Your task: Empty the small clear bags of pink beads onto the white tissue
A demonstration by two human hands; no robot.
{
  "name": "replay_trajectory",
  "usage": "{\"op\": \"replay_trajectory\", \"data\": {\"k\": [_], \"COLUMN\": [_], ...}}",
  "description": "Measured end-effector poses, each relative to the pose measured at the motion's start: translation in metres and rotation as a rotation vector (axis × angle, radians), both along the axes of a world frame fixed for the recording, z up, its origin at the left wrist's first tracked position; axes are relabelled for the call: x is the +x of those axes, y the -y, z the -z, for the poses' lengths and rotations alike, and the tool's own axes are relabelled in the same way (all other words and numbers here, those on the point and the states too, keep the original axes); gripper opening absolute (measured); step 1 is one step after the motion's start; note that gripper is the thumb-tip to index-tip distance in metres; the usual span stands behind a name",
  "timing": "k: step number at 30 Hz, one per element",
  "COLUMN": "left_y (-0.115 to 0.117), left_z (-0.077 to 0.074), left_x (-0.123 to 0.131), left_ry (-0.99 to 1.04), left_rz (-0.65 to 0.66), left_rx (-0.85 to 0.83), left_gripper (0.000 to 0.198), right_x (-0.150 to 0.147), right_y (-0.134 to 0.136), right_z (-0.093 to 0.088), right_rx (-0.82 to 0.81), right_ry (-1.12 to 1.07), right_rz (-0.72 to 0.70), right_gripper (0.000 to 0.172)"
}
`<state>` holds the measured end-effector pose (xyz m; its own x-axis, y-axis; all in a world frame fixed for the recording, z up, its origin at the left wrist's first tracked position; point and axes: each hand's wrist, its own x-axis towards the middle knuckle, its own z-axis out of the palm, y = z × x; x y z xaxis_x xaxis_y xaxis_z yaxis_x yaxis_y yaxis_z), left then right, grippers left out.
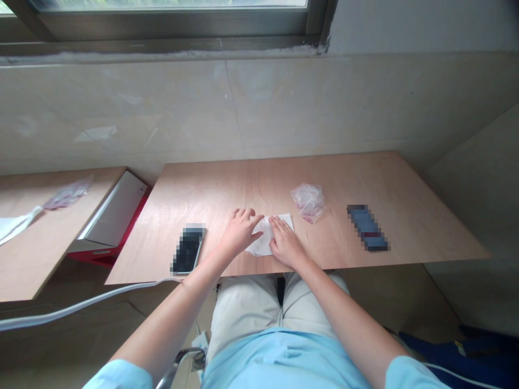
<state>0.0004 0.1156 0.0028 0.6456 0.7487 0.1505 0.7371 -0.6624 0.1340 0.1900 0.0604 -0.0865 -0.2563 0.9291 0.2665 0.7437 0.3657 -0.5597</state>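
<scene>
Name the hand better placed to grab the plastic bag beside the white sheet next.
Probably the right hand: it rests on the white sheet, nearer the plastic bag; the left hand is farther away.

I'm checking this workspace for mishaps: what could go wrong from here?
1. The white sheet might crease or shift: the right hand lies flat on it, while the left hand is at its other side with bent fingers.
2. The left forearm could snag the pale cable that runs to the table edge beside it.
3. The left phone lies close to the front edge, so a bump might knock it off.
</scene>
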Motion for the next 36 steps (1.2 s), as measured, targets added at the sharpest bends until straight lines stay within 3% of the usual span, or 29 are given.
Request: {"op": "replay_trajectory", "data": {"k": [8,14,21,26,30,33,36], "left_y": [-0.045,-0.067,-0.066,-0.059,-0.056,-0.056,-0.057], "left_z": [0.027,0.054,0.078,0.083,0.083,0.084,0.085], "left_x": [-0.031,-0.037,-0.032,-0.03,-0.029,-0.029,-0.029], "left_ry": [0.123,0.102,0.048,-0.005,-0.027,-0.023,-0.009], "left_rz": [-0.209,-0.25,-0.309,-0.307,-0.313,-0.318,-0.326], "left_rx": [0.066,0.026,-0.041,0.004,0.01,0.017,0.018], "left_gripper": [0.043,0.05,0.053,0.06,0.067,0.072,0.074], "right_x": [0.001,0.0,-0.001,-0.001,0.003,0.022,0.06], "right_y": [-0.001,-0.002,-0.002,-0.001,-0.003,-0.013,-0.032], "right_z": [0.001,0.002,0.002,0.002,-0.003,-0.011,-0.018], "right_rx": [-0.002,0.008,0.022,0.023,0.061,0.116,0.192], "right_ry": [-0.066,-0.09,-0.163,-0.276,-0.36,-0.376,-0.362], "right_rz": [0.014,0.025,0.019,0.033,0.051,0.151,0.383], "right_gripper": [0.073,0.071,0.075,0.075,0.063,0.05,0.04]}}
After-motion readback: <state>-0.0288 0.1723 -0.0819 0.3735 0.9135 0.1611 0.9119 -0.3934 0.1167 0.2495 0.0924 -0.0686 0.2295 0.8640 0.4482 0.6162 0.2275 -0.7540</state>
